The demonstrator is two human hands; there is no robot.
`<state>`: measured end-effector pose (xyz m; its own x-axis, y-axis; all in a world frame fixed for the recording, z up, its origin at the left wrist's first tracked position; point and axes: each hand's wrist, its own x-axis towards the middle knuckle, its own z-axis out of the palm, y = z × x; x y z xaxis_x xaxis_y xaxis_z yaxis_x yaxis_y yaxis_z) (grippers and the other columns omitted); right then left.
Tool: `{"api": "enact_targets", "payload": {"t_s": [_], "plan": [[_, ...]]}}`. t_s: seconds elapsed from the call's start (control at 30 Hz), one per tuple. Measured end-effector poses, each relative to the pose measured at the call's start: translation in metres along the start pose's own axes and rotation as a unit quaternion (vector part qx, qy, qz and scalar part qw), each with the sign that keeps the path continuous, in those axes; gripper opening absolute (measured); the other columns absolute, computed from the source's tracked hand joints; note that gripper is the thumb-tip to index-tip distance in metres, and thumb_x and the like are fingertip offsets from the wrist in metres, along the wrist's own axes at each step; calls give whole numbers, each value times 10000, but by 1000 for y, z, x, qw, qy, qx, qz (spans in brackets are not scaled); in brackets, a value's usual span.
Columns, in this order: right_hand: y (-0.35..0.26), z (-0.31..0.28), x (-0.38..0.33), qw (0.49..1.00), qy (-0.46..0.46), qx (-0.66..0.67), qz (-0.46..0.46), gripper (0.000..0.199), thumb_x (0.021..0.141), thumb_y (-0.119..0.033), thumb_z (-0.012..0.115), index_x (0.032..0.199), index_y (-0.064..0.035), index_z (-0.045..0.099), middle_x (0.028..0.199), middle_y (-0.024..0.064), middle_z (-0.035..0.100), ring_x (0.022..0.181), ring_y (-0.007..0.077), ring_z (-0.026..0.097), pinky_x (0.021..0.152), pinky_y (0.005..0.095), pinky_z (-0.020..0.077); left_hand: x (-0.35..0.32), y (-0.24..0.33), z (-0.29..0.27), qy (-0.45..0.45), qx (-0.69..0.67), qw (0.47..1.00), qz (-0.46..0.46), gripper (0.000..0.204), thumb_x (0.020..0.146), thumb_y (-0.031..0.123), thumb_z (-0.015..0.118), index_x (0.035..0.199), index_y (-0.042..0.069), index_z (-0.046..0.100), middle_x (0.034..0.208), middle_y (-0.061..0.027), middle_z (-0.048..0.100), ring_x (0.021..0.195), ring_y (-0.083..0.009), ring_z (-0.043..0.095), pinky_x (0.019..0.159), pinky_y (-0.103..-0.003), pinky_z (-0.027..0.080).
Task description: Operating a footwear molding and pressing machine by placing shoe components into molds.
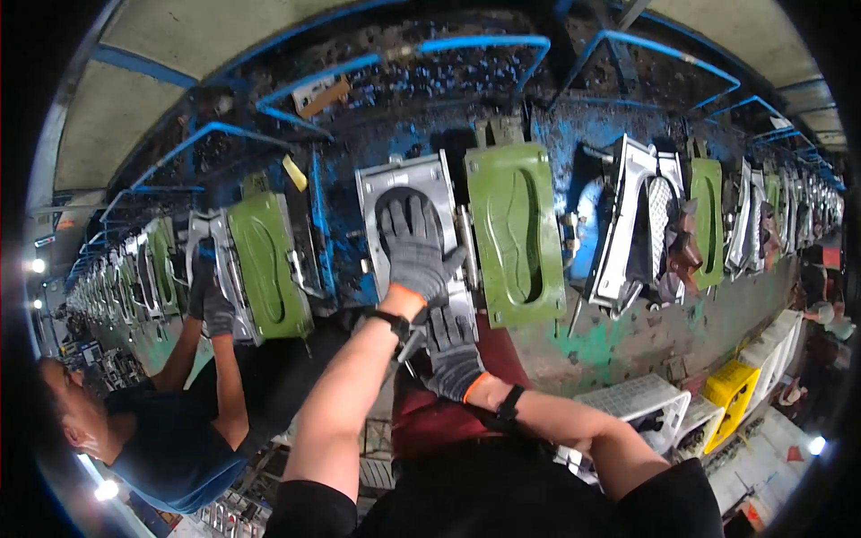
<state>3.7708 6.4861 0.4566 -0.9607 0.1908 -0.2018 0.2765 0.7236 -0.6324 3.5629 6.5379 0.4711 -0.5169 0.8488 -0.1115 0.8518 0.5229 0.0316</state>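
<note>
A silver metal mould half [369, 199] with a dark recess stands in front of me, joined at its right side to a green mould plate [508, 304] with a sole-shaped hollow. My left hand [417, 248], in a grey knit glove with an orange cuff, lies over the recess with fingers spread. Lower down, my right hand [454, 357], gloved alike, has its fingers stretched against the bottom edge of the silver half. Neither hand appears to grip anything, though the right thumb side is partly hidden.
At left a co-worker [170, 439] in gloves handles another mould beside a green plate [262, 260]. To the right stand an open silver mould [621, 229] and a brown shoe upper [686, 247]. Blue bars [484, 41] run above; white [628, 394] and yellow crates [731, 394] sit lower right.
</note>
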Motion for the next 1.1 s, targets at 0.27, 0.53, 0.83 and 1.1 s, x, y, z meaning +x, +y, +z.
{"api": "enact_targets", "payload": {"t_s": [0.27, 0.53, 0.83, 1.1], "plan": [[-30, -36, 14, 926, -309, 108, 187, 599, 849, -557, 628, 1282, -143, 625, 1152, 204, 687, 1019, 406, 674, 877, 498, 535, -4, -19, 21, 101, -98, 990, -15, 895, 835, 589, 593, 1470, -21, 436, 1537, -226, 362, 1430, -483, 235, 1188, -636, 107], [20, 19, -3, 955, -228, -117, 151, 357, 858, -329, 634, 1184, -193, 688, 1019, 156, 724, 918, 346, 699, 797, 482, 554, 13, -132, 36, 187, -434, 826, -306, 676, 969, 552, 513, 1373, 12, 560, 1329, -216, 593, 1193, -346, 565, 1120, -444, 375], [22, 32, -12, 996, -87, -5, -19, 441, 817, -305, 687, 1244, -196, 668, 1034, 148, 718, 915, 356, 696, 780, 484, 552, -149, -158, 217, 103, -656, 586, -464, 494, 983, 411, 588, 1283, 18, 595, 1265, -177, 634, 1067, -290, 637, 962, -363, 481], [53, -78, -45, 978, -182, 91, 44, 513, 847, -464, 677, 1221, -114, 662, 1052, 213, 698, 970, 417, 663, 831, 499, 534, -122, -28, 20, -160, -225, 947, -164, 509, 810, 547, 708, 913, 49, 719, 895, -214, 703, 845, -405, 674, 766, -495, 533]]}}
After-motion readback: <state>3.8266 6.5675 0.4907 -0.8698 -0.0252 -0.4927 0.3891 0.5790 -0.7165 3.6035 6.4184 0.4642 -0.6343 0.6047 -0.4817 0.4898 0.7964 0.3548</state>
